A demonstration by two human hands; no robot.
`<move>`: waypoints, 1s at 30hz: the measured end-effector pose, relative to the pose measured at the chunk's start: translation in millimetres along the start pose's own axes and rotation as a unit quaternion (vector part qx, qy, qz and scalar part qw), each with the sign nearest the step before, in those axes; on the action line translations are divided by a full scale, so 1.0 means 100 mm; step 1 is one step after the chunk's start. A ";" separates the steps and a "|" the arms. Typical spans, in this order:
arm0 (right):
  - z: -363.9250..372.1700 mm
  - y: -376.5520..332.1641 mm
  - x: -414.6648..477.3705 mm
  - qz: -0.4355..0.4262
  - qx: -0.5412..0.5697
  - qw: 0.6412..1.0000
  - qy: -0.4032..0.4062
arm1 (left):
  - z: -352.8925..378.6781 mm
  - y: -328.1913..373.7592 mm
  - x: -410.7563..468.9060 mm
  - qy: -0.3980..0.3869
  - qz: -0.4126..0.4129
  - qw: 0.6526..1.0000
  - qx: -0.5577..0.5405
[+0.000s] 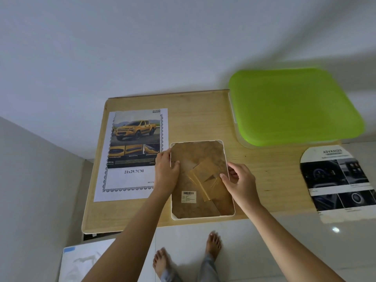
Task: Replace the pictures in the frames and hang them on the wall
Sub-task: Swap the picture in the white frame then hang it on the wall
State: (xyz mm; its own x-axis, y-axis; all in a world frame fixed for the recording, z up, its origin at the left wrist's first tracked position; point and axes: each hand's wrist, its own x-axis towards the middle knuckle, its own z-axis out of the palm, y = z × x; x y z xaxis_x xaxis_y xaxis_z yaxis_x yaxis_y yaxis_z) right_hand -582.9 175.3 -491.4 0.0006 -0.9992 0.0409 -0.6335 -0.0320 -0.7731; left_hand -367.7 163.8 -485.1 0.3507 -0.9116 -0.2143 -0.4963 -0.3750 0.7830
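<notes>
Wooden table (264,180) held your white frame (203,155) face down at centre; your left hand (165,171) and right hand (240,180) gripped its side edges. Backing sat in place, truck picture (135,139) lay left; nothing hung yet.

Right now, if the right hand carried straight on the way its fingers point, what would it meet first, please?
Sliding across the frame, the right hand would likely meet the left hand first.

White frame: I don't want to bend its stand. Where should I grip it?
Take the white frame by its long side rims, one hand from each side: it lies flat, face down, and the stand sits mid-back, clear of them.
</notes>
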 end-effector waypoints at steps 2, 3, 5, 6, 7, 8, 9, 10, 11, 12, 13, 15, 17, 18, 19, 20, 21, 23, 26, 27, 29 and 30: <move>0.01 -0.02 0.10 0.006 -0.003 1.000 -0.003 | 0.01 -0.01 0.01 -0.008 0.009 1.000 0.003; 0.02 -0.03 0.17 0.009 -0.002 1.000 -0.008 | 0.00 -0.01 0.02 -0.014 0.011 1.000 0.007; 0.05 -0.08 0.31 0.012 -0.007 0.999 -0.031 | 0.00 -0.03 0.06 -0.027 0.019 0.999 0.023; 0.07 -0.10 0.38 0.012 -0.013 0.999 -0.044 | 0.00 -0.05 0.09 -0.032 0.022 0.999 0.029; 0.10 -0.12 0.44 0.015 -0.017 0.998 -0.056 | 0.00 -0.06 0.11 -0.036 0.020 0.999 0.032; 0.12 -0.14 0.50 0.021 -0.018 0.997 -0.065 | 0.00 -0.06 0.14 -0.040 0.017 0.999 0.029; 0.14 -0.15 0.54 0.031 -0.017 0.997 -0.074 | 0.00 -0.06 0.15 -0.047 0.011 0.999 0.025; 0.16 -0.16 0.57 0.042 -0.014 0.996 -0.081 | 0.00 -0.07 0.16 -0.053 0.008 0.998 0.022; 0.18 -0.17 0.59 0.052 -0.011 0.995 -0.084 | -0.01 -0.06 0.16 -0.060 0.006 0.998 0.021; 0.20 -0.17 0.60 0.061 -0.007 0.994 -0.086 | -0.01 -0.06 0.16 -0.066 0.004 0.998 0.022; 0.21 -0.17 0.61 0.069 -0.002 0.994 -0.087 | -0.01 -0.06 0.17 -0.072 0.000 0.997 0.020; 0.21 -0.18 0.64 0.084 0.008 0.992 -0.092 | -0.01 -0.05 0.19 -0.081 -0.015 0.997 0.003; 0.21 -0.19 0.68 0.104 0.019 0.989 -0.101 | 0.00 -0.05 0.22 -0.083 -0.033 0.996 -0.021; 0.21 -0.20 0.70 0.115 0.024 0.987 -0.105 | 0.02 -0.05 0.22 -0.083 -0.041 0.995 -0.030; 0.22 -0.21 0.72 0.125 0.027 0.986 -0.110 | 0.03 -0.04 0.23 -0.082 -0.047 0.995 -0.037; 0.22 -0.22 0.73 0.133 0.027 0.984 -0.114 | 0.04 -0.05 0.23 -0.082 -0.053 0.994 -0.047; 0.23 -0.23 0.74 0.141 0.026 0.983 -0.115 | 0.05 -0.05 0.23 -0.082 -0.056 0.993 -0.058; 0.26 -0.23 0.75 0.152 0.026 0.982 -0.112 | 0.06 -0.07 0.24 -0.083 -0.059 0.992 -0.070; 0.28 -0.25 0.76 0.168 0.034 0.980 -0.101 | 0.07 -0.08 0.23 -0.080 -0.064 0.992 -0.079; 0.29 -0.26 0.76 0.175 0.040 0.979 -0.096 | 0.07 -0.08 0.23 -0.079 -0.066 0.991 -0.080; 0.30 -0.27 0.76 0.190 0.053 0.977 -0.086 | 0.07 -0.06 0.21 -0.080 -0.065 0.991 -0.082; 0.30 -0.27 0.76 0.196 0.056 0.975 -0.085 | 0.07 -0.06 0.20 -0.080 -0.062 0.991 -0.085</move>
State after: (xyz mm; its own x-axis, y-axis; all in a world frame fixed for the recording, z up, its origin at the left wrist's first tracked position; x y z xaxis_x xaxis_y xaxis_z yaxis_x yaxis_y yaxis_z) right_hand -542.4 99.4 -486.8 -0.0917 -0.9245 -0.3700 -0.5225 0.3610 -0.7725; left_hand -363.2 146.8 -497.6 0.2646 -0.8801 -0.3943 -0.3120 -0.4650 0.8285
